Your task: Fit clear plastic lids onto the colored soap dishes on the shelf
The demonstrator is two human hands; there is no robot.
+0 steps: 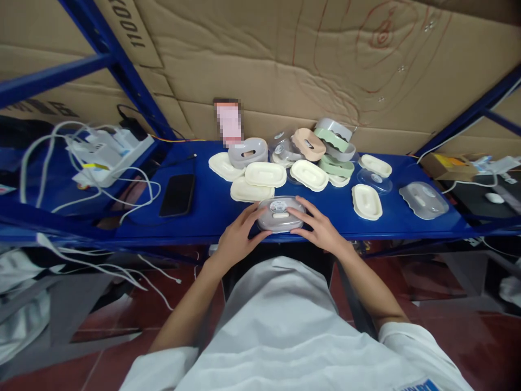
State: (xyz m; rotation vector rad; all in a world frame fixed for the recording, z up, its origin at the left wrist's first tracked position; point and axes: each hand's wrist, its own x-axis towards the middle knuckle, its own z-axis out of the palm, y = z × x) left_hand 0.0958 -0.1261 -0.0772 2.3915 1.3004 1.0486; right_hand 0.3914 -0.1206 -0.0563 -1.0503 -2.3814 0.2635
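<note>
A grey oval soap box [281,221] under a clear lid with a round label lies at the front edge of the blue shelf. My left hand [242,231] grips its left end, thumb at the near side and fingers on the far side. At the right end, my right hand [319,225] clasps it the same way, with fingertips on the lid. Just beyond are cream oval trays [266,175] and a grey slotted shell [248,153]. A peach shell [309,144] and a green shell [336,166] are heaped behind them with clear lids.
On the left lie a black phone [177,195] and a white power strip [118,157] with tangled cables. To the right are a cream tray [367,202], a clear lid [375,181] and a lidded grey box [424,200]. Cardboard [260,70] stands behind, between blue posts.
</note>
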